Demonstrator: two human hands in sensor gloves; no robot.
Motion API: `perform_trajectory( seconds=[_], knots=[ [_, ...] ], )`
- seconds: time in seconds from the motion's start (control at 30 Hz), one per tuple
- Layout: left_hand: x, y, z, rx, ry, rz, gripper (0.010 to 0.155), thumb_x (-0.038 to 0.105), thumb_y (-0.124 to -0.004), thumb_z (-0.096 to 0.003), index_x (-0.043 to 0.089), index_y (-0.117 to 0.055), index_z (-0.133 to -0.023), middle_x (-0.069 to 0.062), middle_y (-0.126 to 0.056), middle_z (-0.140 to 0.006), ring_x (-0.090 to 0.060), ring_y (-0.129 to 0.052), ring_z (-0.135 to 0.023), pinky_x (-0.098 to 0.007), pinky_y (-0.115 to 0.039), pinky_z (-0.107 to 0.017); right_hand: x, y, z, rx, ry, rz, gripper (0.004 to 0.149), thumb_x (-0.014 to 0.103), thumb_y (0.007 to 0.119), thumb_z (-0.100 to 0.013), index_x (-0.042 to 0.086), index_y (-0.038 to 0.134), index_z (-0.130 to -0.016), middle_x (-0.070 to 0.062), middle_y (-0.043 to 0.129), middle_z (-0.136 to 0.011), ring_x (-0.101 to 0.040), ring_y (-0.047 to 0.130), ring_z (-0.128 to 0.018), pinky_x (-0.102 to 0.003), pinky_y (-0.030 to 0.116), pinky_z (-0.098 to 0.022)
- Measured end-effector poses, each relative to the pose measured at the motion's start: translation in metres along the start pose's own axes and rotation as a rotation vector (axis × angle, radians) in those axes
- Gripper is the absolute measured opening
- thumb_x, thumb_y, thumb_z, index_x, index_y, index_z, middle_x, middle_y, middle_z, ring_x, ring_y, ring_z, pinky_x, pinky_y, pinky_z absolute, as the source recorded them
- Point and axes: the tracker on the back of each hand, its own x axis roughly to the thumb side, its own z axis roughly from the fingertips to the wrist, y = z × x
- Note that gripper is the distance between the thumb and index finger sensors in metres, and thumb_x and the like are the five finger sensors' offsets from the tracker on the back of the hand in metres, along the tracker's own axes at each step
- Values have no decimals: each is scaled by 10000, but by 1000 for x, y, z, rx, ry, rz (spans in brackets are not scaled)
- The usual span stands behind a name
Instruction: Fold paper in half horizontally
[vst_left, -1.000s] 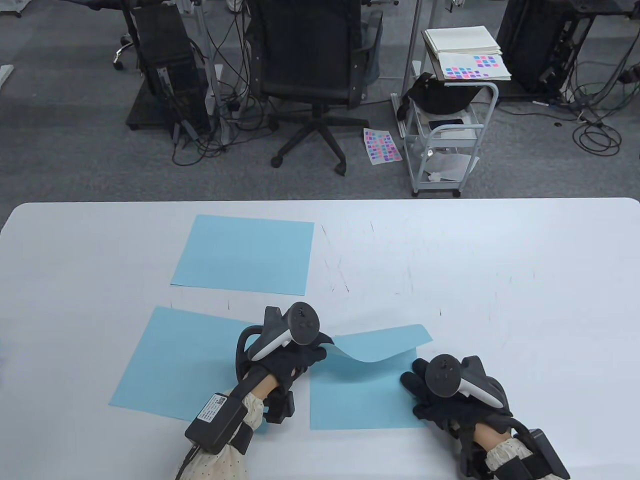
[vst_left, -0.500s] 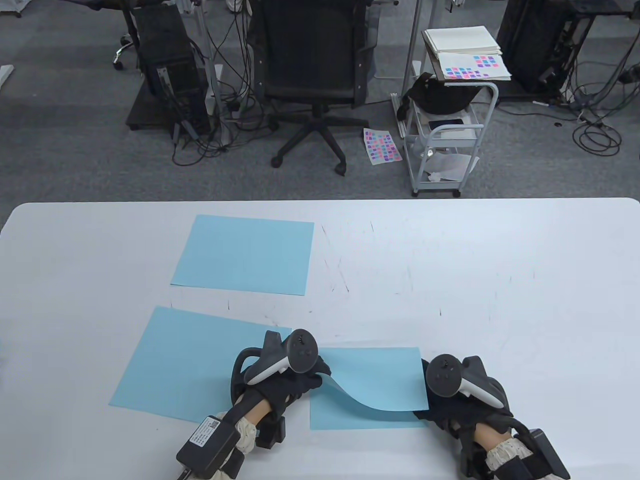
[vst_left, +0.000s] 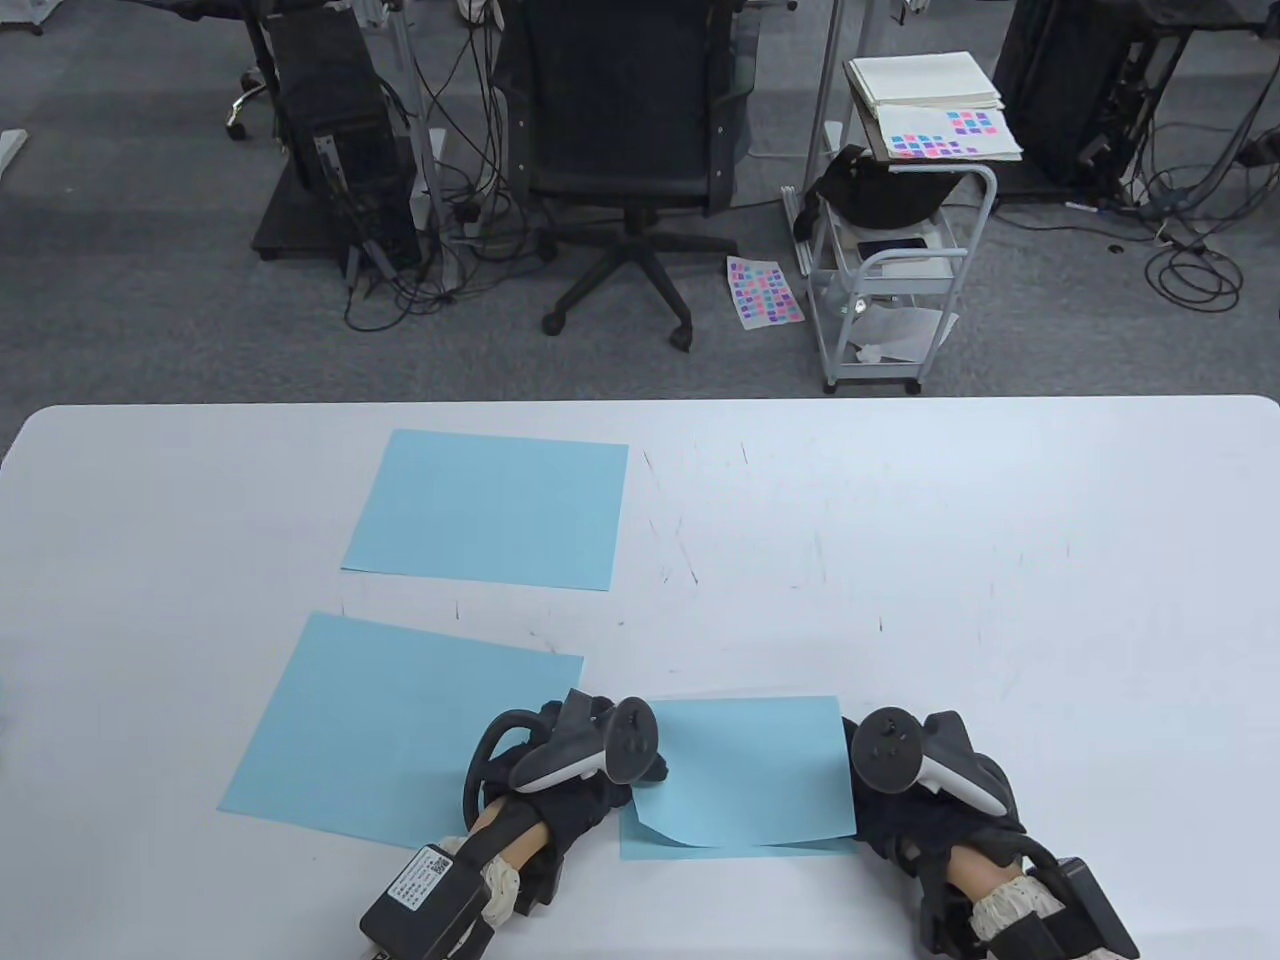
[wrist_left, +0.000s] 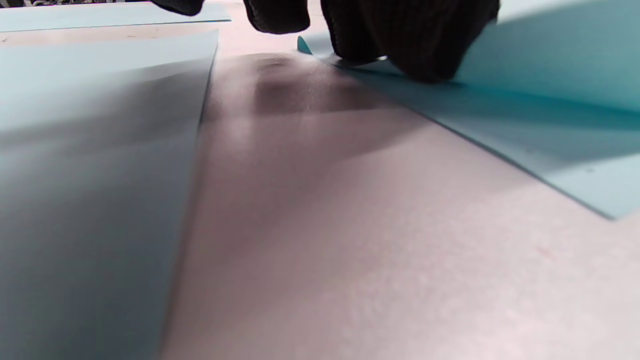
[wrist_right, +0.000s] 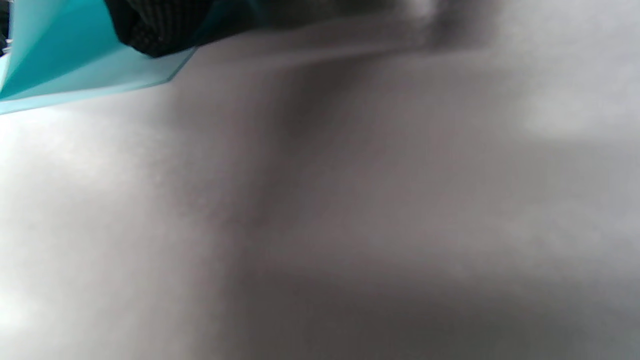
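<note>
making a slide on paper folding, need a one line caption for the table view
Gloved left hand and right hand bring the folded blue sheet down, its edges nearly aligned, beside two flat blue sheets.

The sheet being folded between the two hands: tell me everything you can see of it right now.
The folded blue sheet is thin, plain light blue paper lying on the white table near its front edge. Its top half is brought down over the bottom half; the near edges do not quite meet, and the lower left corner bows up. The left hand touches its left edge, the right hand its right edge. No crease is pressed flat yet.
</note>
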Motion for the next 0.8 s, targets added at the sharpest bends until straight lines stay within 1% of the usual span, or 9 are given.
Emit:
perform_trajectory(
  seconds=[0.17, 0.2, 0.27, 0.3, 0.37, 0.5, 0.57, 0.63, 0.8],
  knots=[
    [2, 0, 1, 2, 7, -18, 555, 254, -752, -455, 608, -684, -877, 315, -621, -1092, -110, -539, -1137, -528, -483, -857, 0, 0, 0, 0, -1, -1, 665, 429, 674, -462, 485, 312, -1017, 203, 96, -1143, -234, -11, -1052, -630, 87, -738],
    [3, -2, 1, 9, 14, -33, 551, 272, -737, -458, 589, -656, -902, 318, -616, -1092, -111, -538, -1138, -528, -479, -857, 0, 0, 0, 0, -1, -1, 663, 427, 673, -464, 483, 312, -1018, 203, 96, -1142, -235, -11, -1052, -630, 89, -739],
    [6, -4, 1, 3, 16, -68, 578, 429, -752, -420, 573, -564, -948, 311, -566, -1106, -121, -529, -1141, -530, -471, -858, 0, 0, 0, 0, -1, -1, 664, 428, 674, -463, 485, 312, -1017, 203, 95, -1143, -235, -12, -1051, -630, 87, -738],
    [8, -6, 1, -5, 5, -68, 635, 500, -763, -385, 556, -522, -971, 290, -542, -1117, -127, -529, -1142, -537, -466, -859, 0, 0, 0, 0, -1, -1, 664, 427, 673, -464, 485, 310, -1017, 203, 95, -1143, -235, -12, -1052, -629, 88, -739],
    [11, -7, 0, -39, -9, -70, 737, 564, -768, -347, 523, -454, -1012, 245, -482, -1141, -139, -509, -1145, -545, -452, -862, 0, 0, 0, 0, -1, -1, 662, 428, 671, -464, 485, 311, -1017, 202, 95, -1143, -235, -12, -1052, -629, 87, -739],
    [14, -10, -1, -38, 7, -138, 807, 589, -759, -324, 531, -370, -1028, 234, -404, -1152, -142, -448, -1153, -545, -422, -868, 0, 0, 0, -1, 0, -1, 662, 428, 670, -463, 486, 311, -1016, 206, 97, -1141, -233, -12, -1051, -628, 85, -739],
    [13, -11, -1, -42, 20, -162, 800, 607, -734, -314, 552, -356, -1017, 247, -351, -1166, -154, -385, -1169, -544, -417, -869, 0, 0, 0, -2, 1, 0, 661, 428, 670, -462, 487, 311, -1015, 207, 96, -1141, -233, -13, -1052, -628, 86, -739],
    [9, -13, -3, -78, 26, -142, 771, 614, -717, -312, 576, -365, -997, 244, -235, -1173, -170, -281, -1178, -556, -390, -871, 0, 1, 0, -1, 4, -2, 660, 427, 668, -464, 488, 309, -1015, 207, 95, -1140, -230, -14, -1051, -627, 84, -740],
    [4, -16, -3, -129, 11, -108, 744, 619, -718, -305, 615, -370, -962, 281, -250, -1153, -157, -271, -1176, -561, -372, -869, 0, 1, 0, 3, 9, -6, 658, 425, 665, -466, 488, 308, -1014, 209, 88, -1139, -231, -20, -1049, -627, 80, -738]
  ],
)
